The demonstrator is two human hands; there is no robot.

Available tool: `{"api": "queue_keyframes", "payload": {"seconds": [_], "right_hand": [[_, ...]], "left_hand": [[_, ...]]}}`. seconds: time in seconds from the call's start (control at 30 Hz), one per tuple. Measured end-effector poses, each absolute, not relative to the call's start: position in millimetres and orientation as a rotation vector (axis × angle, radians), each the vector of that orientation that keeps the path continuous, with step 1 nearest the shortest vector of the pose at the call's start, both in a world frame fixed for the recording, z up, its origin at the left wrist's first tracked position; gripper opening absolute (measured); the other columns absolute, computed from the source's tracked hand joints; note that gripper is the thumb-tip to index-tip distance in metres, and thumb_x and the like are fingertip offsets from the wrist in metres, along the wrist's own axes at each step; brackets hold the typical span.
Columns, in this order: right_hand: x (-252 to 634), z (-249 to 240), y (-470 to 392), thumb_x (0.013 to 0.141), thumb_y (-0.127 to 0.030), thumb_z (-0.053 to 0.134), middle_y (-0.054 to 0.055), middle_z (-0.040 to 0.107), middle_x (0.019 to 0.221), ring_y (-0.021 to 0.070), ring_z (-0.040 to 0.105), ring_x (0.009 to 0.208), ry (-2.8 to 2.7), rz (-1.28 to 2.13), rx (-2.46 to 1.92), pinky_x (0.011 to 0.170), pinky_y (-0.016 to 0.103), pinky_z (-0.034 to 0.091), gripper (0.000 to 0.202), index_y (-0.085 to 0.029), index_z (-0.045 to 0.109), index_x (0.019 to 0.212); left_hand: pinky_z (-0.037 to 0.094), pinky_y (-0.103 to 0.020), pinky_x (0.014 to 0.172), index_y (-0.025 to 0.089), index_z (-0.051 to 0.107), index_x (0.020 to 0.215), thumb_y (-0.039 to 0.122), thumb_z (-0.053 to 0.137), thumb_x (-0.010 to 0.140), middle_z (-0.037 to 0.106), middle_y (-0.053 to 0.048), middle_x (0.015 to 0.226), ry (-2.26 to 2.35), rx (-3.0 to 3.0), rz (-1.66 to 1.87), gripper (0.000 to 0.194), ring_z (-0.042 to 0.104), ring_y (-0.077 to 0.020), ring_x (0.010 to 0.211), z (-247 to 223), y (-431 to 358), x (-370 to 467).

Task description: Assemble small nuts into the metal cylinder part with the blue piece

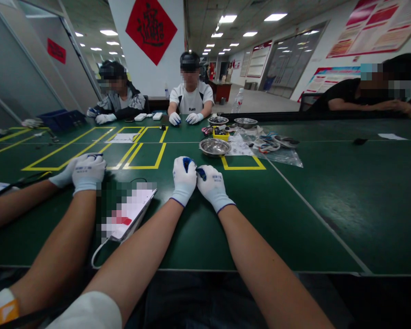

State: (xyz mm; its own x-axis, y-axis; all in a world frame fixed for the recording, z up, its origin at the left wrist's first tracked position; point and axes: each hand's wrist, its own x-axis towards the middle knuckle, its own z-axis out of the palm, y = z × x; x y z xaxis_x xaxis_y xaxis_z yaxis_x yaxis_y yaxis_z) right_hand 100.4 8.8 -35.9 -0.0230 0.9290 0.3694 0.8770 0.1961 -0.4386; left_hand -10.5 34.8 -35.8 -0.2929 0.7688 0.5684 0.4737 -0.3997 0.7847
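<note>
My left hand [184, 180] and my right hand [212, 185] wear white knit gloves and rest together on the green table [294, 219], knuckles touching. Between them they pinch a small blue part [188, 162]; a dark blue bit of it shows at the right thumb. The fingers hide most of the part, so I cannot tell its shape. A phone [130, 212] with a white cable lies just left of my left forearm.
A co-worker's gloved hands [85, 171] work at my left. A steel bowl [214, 147] sits ahead, with two more bowls, a yellow box [221, 135] and plastic bags of parts [274, 146] behind. Two people sit across the table, and another leans on it at far right.
</note>
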Motion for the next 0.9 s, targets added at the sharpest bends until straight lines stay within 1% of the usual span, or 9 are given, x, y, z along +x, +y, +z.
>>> {"api": "queue_keyframes", "payload": {"seconds": [0.27,0.47,0.77,0.9], "right_hand": [[99.1,-37.6,10.5,0.098,-0.022,0.054,0.011,0.074,0.113,0.0259,0.067,0.102,-1.924,0.106,-1.661,0.090,0.037,0.048,0.019,-0.021,0.072,0.106],[99.8,-39.0,10.6,0.102,-0.022,0.049,0.011,0.074,0.115,0.0257,0.067,0.106,-1.933,0.111,-1.648,0.091,0.036,0.048,0.025,-0.021,0.072,0.109],[98.8,-42.2,12.1,0.107,-0.024,0.043,0.013,0.073,0.122,0.0257,0.067,0.110,-1.958,0.118,-1.651,0.094,0.036,0.047,0.031,-0.019,0.069,0.120],[99.5,-42.5,12.4,0.105,-0.024,0.045,0.012,0.074,0.120,0.0256,0.068,0.108,-1.946,0.116,-1.633,0.093,0.036,0.048,0.028,-0.020,0.070,0.116]], "left_hand": [[0.055,-0.036,0.090,0.024,0.056,0.083,0.018,0.058,0.090,0.066,-0.003,0.089,1.539,1.690,1.752,0.010,0.065,-0.0212,0.089,-38.1,37.0,-10.7],[0.055,-0.035,0.089,0.023,0.057,0.084,0.017,0.058,0.090,0.067,-0.003,0.090,1.545,1.698,1.747,0.008,0.067,-0.0206,0.090,-38.4,37.0,-10.5],[0.055,-0.034,0.089,0.022,0.058,0.088,0.018,0.058,0.091,0.068,-0.004,0.091,1.553,1.707,1.766,0.006,0.067,-0.0202,0.090,-40.8,40.5,-10.6],[0.056,-0.034,0.088,0.023,0.058,0.087,0.017,0.058,0.091,0.068,-0.003,0.090,1.552,1.705,1.769,0.007,0.067,-0.0200,0.089,-40.7,40.0,-10.8]]}}
